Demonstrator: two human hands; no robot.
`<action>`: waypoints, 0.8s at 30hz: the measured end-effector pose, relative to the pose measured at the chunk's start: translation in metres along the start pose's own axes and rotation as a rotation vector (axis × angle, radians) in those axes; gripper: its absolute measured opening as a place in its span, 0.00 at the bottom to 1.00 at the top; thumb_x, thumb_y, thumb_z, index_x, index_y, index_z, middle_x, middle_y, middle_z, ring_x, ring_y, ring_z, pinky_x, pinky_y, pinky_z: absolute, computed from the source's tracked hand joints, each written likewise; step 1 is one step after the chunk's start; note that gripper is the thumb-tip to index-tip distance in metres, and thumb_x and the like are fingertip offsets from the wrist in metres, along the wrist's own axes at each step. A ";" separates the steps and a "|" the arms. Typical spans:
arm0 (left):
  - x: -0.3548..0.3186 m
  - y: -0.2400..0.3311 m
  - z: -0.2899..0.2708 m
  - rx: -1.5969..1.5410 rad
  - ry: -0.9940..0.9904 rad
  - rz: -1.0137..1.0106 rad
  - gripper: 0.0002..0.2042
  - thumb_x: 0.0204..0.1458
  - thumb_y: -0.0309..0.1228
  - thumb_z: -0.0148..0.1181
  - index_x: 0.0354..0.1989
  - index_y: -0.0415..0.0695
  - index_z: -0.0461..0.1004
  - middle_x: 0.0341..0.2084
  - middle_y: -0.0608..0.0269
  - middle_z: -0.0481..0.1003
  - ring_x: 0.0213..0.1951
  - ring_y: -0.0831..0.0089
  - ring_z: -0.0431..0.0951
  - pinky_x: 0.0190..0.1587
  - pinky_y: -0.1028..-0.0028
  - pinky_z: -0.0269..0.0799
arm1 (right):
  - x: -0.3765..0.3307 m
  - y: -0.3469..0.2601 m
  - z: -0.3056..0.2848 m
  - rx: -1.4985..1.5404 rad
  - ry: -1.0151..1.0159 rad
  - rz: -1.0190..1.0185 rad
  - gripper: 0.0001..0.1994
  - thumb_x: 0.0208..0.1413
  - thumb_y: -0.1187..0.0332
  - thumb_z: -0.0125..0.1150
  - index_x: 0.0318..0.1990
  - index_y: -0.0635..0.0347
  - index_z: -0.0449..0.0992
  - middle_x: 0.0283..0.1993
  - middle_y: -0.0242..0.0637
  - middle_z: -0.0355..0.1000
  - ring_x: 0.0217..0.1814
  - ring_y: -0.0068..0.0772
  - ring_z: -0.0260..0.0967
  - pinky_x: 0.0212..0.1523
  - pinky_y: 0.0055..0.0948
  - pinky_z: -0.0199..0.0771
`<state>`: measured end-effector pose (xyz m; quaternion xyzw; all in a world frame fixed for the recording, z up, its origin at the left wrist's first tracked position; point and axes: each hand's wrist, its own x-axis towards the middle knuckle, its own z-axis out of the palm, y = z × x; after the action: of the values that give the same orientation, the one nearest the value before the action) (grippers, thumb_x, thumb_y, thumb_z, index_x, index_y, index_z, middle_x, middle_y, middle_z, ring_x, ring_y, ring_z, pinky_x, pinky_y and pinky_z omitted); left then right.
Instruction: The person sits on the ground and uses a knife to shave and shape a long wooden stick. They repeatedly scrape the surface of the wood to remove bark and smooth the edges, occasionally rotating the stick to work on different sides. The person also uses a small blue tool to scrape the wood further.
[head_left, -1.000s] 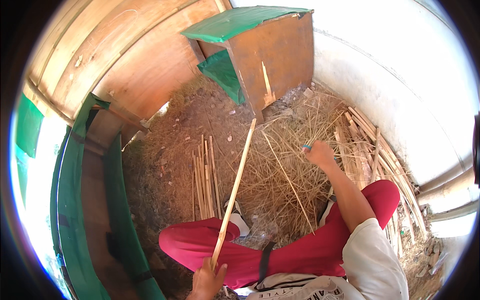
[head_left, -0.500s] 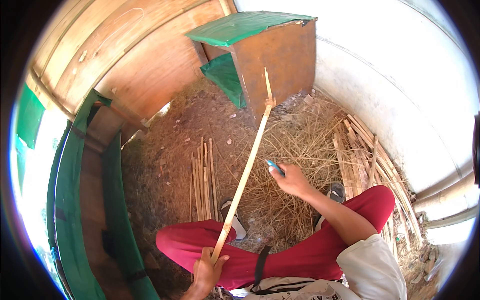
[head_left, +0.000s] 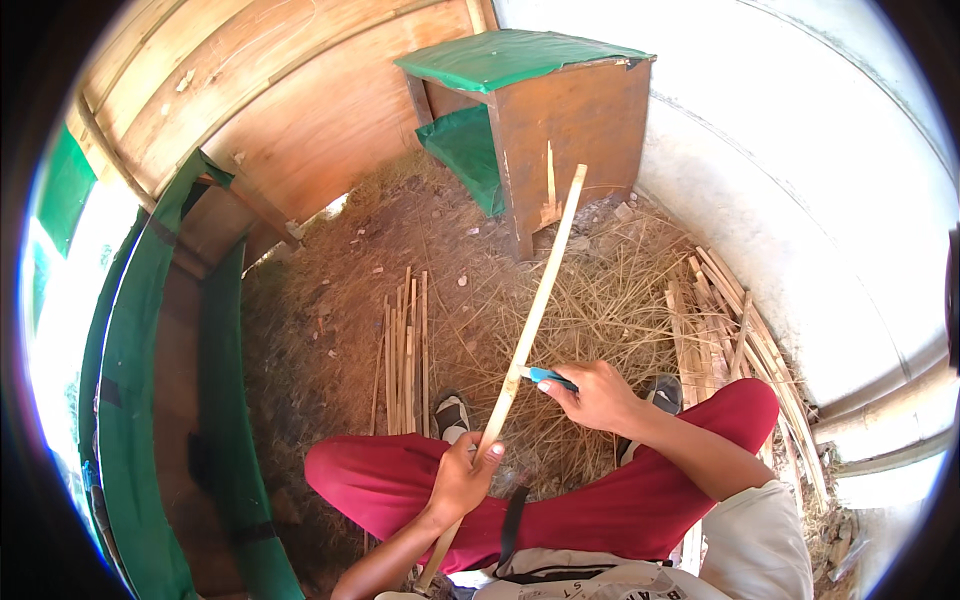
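Note:
My left hand [head_left: 466,478] is closed round a long pale bamboo strip [head_left: 545,290] near its lower part. The strip slants up and away to the right, and its lower end reaches my lap. In my right hand [head_left: 600,396] is a blue-handled knife [head_left: 550,378], gripped with the thumb along it. The knife's tip meets the right edge of the strip, a little above my left hand, at a darker joint. Both hands are over my legs in red trousers [head_left: 600,505].
Cut strips [head_left: 408,350] lie left of my feet, with more strips [head_left: 750,330] along the white wall. Thin shavings [head_left: 600,300] cover the ground ahead. Beyond stands a brown wooden cabinet [head_left: 570,120] with a green top. A green-covered bench [head_left: 225,400] runs along the left.
The strip has slid back toward me, and my left hand now grips it farther forward. My right hand has brought the knife from beside the strip onto its edge.

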<state>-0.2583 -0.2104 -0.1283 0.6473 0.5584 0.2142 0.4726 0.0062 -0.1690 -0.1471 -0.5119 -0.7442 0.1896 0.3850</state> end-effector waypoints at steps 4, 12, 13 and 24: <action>0.006 -0.013 0.006 -0.154 -0.043 0.018 0.18 0.68 0.41 0.48 0.42 0.35 0.74 0.17 0.69 0.69 0.19 0.82 0.66 0.23 0.75 0.64 | -0.003 0.010 0.010 -0.010 0.075 -0.021 0.15 0.61 0.59 0.61 0.34 0.64 0.81 0.21 0.43 0.73 0.16 0.42 0.69 0.18 0.38 0.68; 0.010 -0.006 0.013 0.002 0.013 -0.031 0.18 0.70 0.40 0.43 0.38 0.38 0.73 0.15 0.63 0.70 0.18 0.75 0.71 0.23 0.70 0.68 | -0.004 0.013 0.019 -0.066 0.048 -0.031 0.16 0.59 0.56 0.63 0.35 0.63 0.81 0.22 0.42 0.74 0.17 0.42 0.71 0.18 0.37 0.70; 0.010 -0.008 0.014 0.049 0.032 -0.004 0.19 0.70 0.40 0.42 0.37 0.38 0.73 0.15 0.61 0.70 0.18 0.73 0.72 0.24 0.69 0.68 | -0.005 0.012 0.020 -0.066 0.035 -0.031 0.16 0.59 0.56 0.63 0.36 0.63 0.82 0.23 0.42 0.75 0.17 0.41 0.71 0.18 0.37 0.71; 0.003 -0.009 0.019 -0.185 -0.099 -0.134 0.19 0.70 0.42 0.43 0.33 0.39 0.69 0.14 0.67 0.64 0.16 0.80 0.65 0.19 0.74 0.63 | -0.009 0.026 0.016 -0.238 0.072 -0.001 0.19 0.56 0.51 0.64 0.37 0.60 0.84 0.23 0.40 0.77 0.16 0.40 0.72 0.16 0.36 0.70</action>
<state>-0.2468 -0.2152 -0.1460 0.5718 0.5543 0.2003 0.5707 0.0111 -0.1646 -0.1785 -0.5601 -0.7474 0.0815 0.3479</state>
